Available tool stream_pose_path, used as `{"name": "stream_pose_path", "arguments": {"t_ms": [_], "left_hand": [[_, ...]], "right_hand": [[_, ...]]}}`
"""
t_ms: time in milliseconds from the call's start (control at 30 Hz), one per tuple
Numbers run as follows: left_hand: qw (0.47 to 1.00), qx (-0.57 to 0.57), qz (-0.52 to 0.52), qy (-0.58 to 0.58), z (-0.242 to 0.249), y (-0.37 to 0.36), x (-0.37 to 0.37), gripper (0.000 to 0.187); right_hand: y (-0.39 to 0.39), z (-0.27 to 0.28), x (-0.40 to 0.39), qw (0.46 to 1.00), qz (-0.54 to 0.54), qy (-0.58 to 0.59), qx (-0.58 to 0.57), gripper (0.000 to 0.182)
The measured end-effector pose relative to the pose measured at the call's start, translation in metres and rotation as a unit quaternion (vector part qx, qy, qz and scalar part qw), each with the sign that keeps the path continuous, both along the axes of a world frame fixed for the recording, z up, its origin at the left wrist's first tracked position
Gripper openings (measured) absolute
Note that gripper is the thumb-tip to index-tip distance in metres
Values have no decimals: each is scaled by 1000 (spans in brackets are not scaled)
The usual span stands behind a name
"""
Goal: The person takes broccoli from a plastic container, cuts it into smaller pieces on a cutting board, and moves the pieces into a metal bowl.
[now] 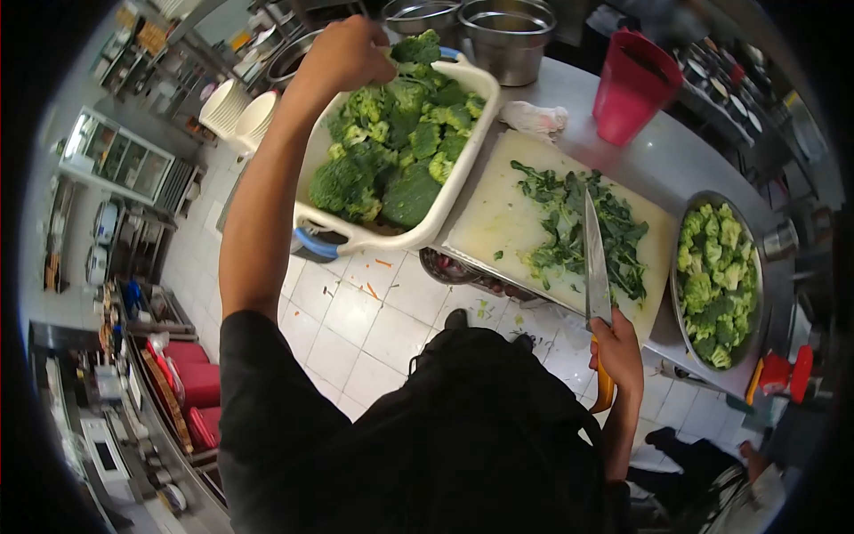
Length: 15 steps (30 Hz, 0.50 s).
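Note:
In the head view, my left hand (pixel 351 55) is closed at the far edge of a white tub (pixel 485 89) full of broccoli heads (pixel 356 178). It appears to grip a piece of broccoli (pixel 416 51) beside its fingers; the exact hold is partly hidden. My right hand (pixel 617 351) is wrapped around the yellow handle of a large knife (pixel 595 258). The blade points away from me over a white cutting board (pixel 507 218), where dark green broccoli leaves and trimmings (pixel 569 222) lie scattered.
A metal bowl of cut florets (pixel 716 280) stands right of the board. Behind the board are a red pitcher (pixel 633 89), a crumpled white cloth (pixel 534 118) and metal pots (pixel 507 44). Vegetable scraps litter the tiled floor (pixel 347 311). Another person's leg (pixel 694 454) shows lower right.

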<state>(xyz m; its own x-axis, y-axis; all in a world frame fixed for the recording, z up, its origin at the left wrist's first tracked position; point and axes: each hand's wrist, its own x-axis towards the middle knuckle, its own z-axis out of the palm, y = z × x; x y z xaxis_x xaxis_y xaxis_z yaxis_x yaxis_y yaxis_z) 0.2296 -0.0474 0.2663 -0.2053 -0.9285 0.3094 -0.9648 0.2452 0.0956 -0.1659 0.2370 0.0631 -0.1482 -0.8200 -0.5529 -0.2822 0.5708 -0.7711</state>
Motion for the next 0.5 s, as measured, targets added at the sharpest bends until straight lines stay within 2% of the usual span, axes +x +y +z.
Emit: {"name": "stream_pose_path", "arguments": {"t_ms": [67,167,233,300,400,500], "left_hand": [[994,43,-48,92,-3,0,-14,42],[980,98,-101,138,-16,26,-67,46],[971,111,-129,166,-51,41,-104,47],[959,154,-148,188,-84,60,-140,45],[958,80,-229,153,-158,67,-163,44],[956,76,-244,145,-193,77,-167,46]], "right_hand": [[3,-2,-3,1000,-21,-11,-20,20],[5,-12,-5,995,-60,-22,-82,19],[-2,-15,-1,987,-91,-15,-133,19],[-12,-14,1,979,-89,71,-171,23],[-34,-6,17,961,-79,112,-241,22],[-59,-2,36,953,-37,145,-263,21]]}}
